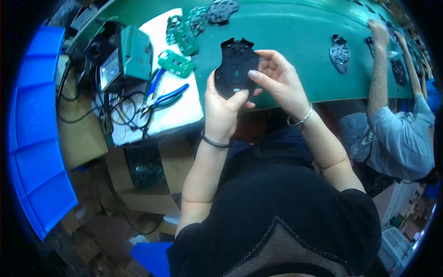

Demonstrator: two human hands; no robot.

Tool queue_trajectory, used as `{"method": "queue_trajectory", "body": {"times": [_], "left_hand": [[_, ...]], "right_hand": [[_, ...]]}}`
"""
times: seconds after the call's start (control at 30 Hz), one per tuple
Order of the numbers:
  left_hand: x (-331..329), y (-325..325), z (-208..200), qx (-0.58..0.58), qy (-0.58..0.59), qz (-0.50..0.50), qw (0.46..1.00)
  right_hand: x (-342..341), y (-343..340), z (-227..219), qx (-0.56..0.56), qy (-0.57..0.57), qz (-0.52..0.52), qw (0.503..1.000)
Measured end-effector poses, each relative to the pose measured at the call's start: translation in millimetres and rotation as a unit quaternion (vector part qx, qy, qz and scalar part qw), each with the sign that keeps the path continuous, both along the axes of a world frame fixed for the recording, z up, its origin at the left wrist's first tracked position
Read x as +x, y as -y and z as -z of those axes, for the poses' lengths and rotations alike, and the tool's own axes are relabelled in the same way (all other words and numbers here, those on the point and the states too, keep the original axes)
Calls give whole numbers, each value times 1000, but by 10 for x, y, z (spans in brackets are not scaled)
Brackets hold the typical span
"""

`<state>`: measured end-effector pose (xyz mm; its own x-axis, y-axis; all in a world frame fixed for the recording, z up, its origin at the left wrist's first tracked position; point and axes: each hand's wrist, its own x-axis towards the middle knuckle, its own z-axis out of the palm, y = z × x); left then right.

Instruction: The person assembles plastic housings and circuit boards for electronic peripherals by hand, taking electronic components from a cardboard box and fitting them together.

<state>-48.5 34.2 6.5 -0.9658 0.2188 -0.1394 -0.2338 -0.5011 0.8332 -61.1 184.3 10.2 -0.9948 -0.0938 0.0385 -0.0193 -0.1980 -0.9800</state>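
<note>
Above the near edge of the green bench, a black plastic shell (234,64), shaped like the base of a computer mouse, is held up in both hands. My left hand (225,104) grips its lower left side, the thumb lying across the bottom end. The fingers of my right hand (280,79) are bent around the right edge, with the thumb pressing on the face. Small holes, posts and a pale rectangular spot show on the shell; its underside is hidden.
Left of the shell, blue-handled pliers (159,94) and green circuit boards (176,64) lie on a white sheet (184,111). Beside them stand a green boxy device (134,53) and tangled cables. More black shells (339,54) lie rightward, near a co-worker's arm (379,69). Blue bins (39,134) stand far left.
</note>
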Motion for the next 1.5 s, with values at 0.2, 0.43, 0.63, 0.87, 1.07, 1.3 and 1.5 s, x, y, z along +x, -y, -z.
{"method": "queue_trajectory", "body": {"times": [0.2, 0.43, 0.63, 0.87, 1.07, 1.3, 1.5], "left_hand": [[-35, -169, -33, 11, 6, 40, 999], [-64, -312, -18, 24, 28, 58, 998], [-84, -277, 15, -6, 12, 60, 998], [-72, -242, -22, 44, 41, 74, 995], [-68, -230, 25, -2, 11, 61, 998], [-66, -231, -30, 31, 52, 66, 996], [-82, -193, 6, -6, 26, 68, 997]], "right_hand": [[-86, -161, 53, -27, 8, 43, 999], [-12, -317, -45, 10, 22, 77, 997], [-2, -290, 7, 22, 21, 82, 996], [-28, -294, 23, 14, 19, 72, 997], [-2, -265, -10, 9, 30, 69, 997], [-5, -270, 54, 21, 20, 76, 997], [12, -206, 93, 20, -8, 86, 996]]}}
